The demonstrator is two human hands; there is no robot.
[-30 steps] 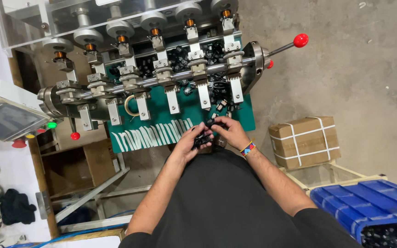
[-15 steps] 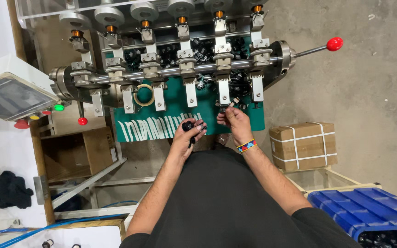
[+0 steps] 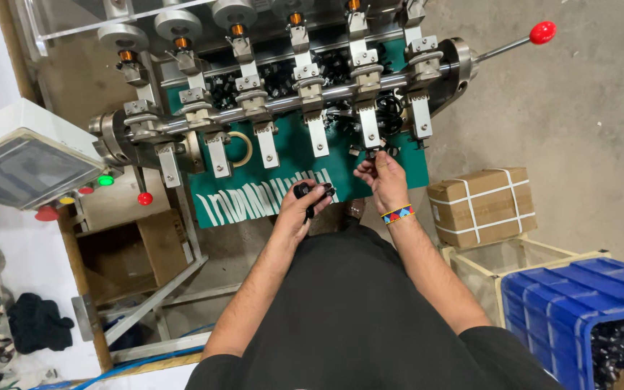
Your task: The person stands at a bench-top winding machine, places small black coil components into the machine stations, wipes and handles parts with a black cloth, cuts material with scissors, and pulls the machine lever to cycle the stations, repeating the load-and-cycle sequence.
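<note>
Across the upper frame stands a multi-station winding machine (image 3: 290, 108) on a green plate, its red-knobbed lever (image 3: 542, 32) at the right end. Right of the machine lies a strapped cardboard box (image 3: 482, 204); below that, a blue crate (image 3: 579, 310). Before the machine's front edge, the left hand (image 3: 305, 206) is curled around several small black parts (image 3: 310, 192). The right hand (image 3: 378, 175) pinches one small black part (image 3: 374, 152) just beneath a station. These pieces appear light, rigid and best gripped by their sides.
</note>
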